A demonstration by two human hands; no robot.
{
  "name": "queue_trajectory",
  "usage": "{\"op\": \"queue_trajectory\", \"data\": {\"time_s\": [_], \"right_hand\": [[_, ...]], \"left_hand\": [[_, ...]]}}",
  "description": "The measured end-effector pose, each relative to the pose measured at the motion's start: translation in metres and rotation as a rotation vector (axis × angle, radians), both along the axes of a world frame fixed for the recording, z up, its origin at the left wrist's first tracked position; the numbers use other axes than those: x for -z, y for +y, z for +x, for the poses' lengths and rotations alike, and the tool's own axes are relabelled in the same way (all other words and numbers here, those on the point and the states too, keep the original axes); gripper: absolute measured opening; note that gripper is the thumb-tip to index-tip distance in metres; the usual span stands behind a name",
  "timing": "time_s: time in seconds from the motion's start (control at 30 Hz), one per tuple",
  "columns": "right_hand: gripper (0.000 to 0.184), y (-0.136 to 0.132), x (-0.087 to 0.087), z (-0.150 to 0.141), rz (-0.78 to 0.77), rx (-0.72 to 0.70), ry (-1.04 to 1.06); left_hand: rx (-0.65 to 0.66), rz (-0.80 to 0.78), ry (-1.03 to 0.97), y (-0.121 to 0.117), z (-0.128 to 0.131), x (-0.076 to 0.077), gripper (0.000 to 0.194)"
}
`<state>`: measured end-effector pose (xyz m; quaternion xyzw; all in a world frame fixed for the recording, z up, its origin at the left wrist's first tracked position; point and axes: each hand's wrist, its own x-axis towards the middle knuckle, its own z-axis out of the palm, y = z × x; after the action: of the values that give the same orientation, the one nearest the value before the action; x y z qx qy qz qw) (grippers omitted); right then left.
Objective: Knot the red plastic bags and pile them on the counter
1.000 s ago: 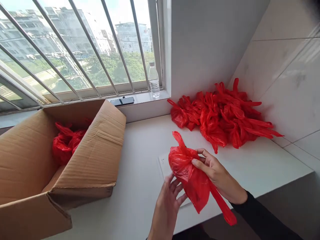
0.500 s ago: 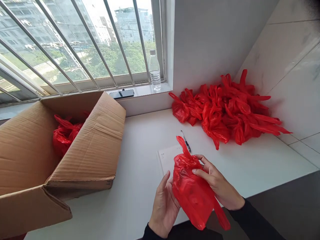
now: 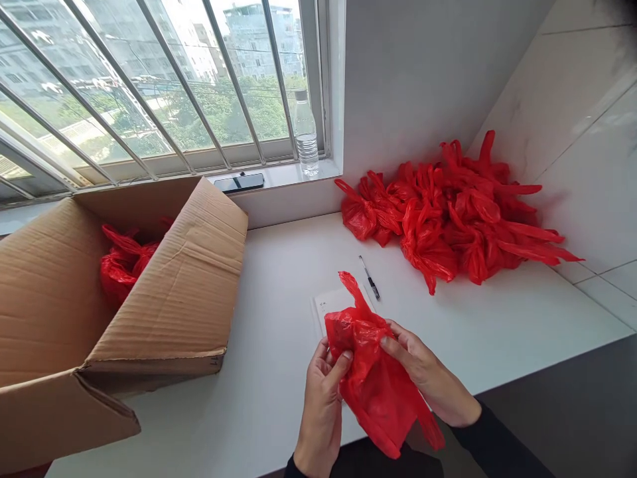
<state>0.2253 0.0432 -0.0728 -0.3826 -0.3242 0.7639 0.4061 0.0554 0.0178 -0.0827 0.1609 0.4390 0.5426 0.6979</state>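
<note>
Both my hands hold a red plastic bag (image 3: 381, 392) above the front of the white table. My left hand (image 3: 323, 398) pinches the bag's left side, thumb on top and fingers curled behind. On the right edge, my right hand (image 3: 423, 368) grips it with the thumb in front; the other fingers are partly hidden behind the plastic. One handle of the bag points up and another hangs at the lower right. What the bag contains, if anything, cannot be made out. Partly covered by it, a white paper pad (image 3: 321, 307) lies on the table beside a black pen (image 3: 371, 282).
An open cardboard box (image 3: 184, 292) stands at left with red bags (image 3: 119, 265) inside. Several tied red bags (image 3: 448, 219) are heaped against the wall at back right. A water bottle (image 3: 306, 136) and a phone (image 3: 239, 182) rest on the sill of the barred window.
My left hand has gone from open with the thumb apart to pinching the bag's left side. The bag's top has spread to the left. My right hand keeps its grip.
</note>
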Motion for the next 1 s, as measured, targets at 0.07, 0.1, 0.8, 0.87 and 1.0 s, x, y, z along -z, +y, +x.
{"op": "queue_trajectory", "data": {"time_s": [0.07, 0.1, 0.8, 0.87, 1.0], "right_hand": [[0.042, -0.001, 0.0, -0.001, 0.023, -0.022, 0.004], [0.04, -0.002, 0.002, -0.001, 0.019, -0.024, 0.002], [0.052, -0.003, 0.002, -0.011, 0.024, 0.019, -0.126], [0.053, -0.003, 0.005, -0.011, 0.032, 0.018, -0.143], [0.052, -0.001, 0.011, -0.012, 0.017, 0.098, -0.106]], "left_hand": [[0.029, 0.024, 0.008, 0.0, 0.0, 0.001, 0.04], [0.031, 0.022, 0.005, 0.0, 0.001, 0.002, 0.038], [0.067, 0.053, 0.007, -0.001, -0.007, 0.006, 0.051], [0.078, 0.048, 0.025, 0.0, -0.007, 0.007, 0.048], [0.112, 0.016, -0.03, -0.002, -0.006, 0.006, 0.042]]}}
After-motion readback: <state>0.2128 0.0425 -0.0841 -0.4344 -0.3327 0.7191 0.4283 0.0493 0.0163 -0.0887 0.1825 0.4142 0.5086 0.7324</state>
